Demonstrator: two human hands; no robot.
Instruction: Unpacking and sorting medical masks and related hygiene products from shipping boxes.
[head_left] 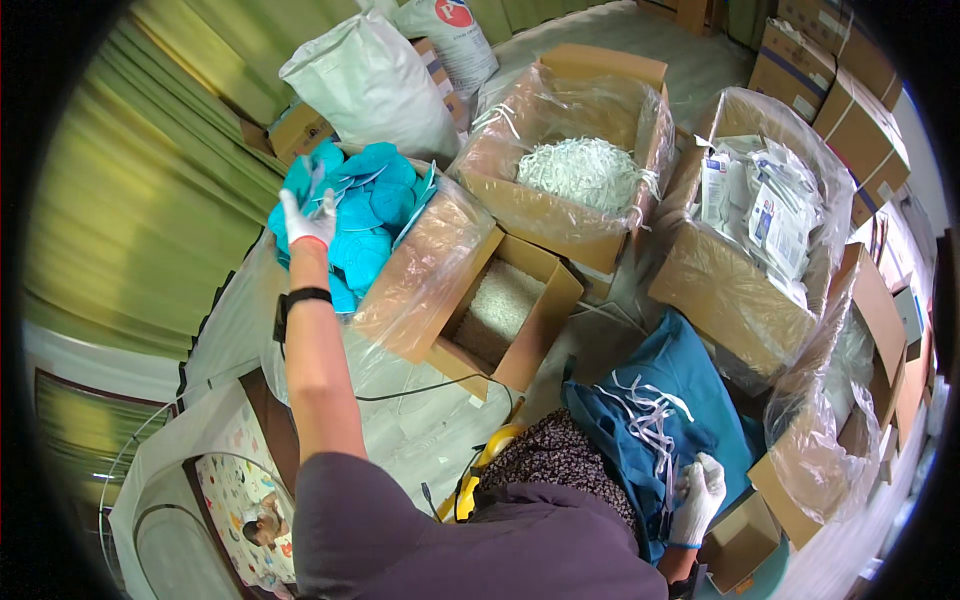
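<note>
My left hand [308, 218], in a white glove, reaches out to a heap of turquoise fabric pieces [362, 225] with rounded outlines, piled in a plastic-lined carton. Its thumb and fingers are apart at the heap's near left side, with no piece gripped. On my lap lies a dark teal cloth [655, 370] with a loose bunch of thin white strips [648, 415] on top. My right hand [700, 495], also gloved, rests at the cloth's right side by the lower ends of the strips. Its fingers are curled in, and whatever they hold is hidden.
A lined carton [480, 190] holds white shredded strips; another [720, 300] has flat printed packets. A small open box [555, 290] contains pale granules. White sacks [375, 90] stand behind. A black cable [420, 390] crosses the floor. At lower left, a person [265, 525] lies on a patterned mat.
</note>
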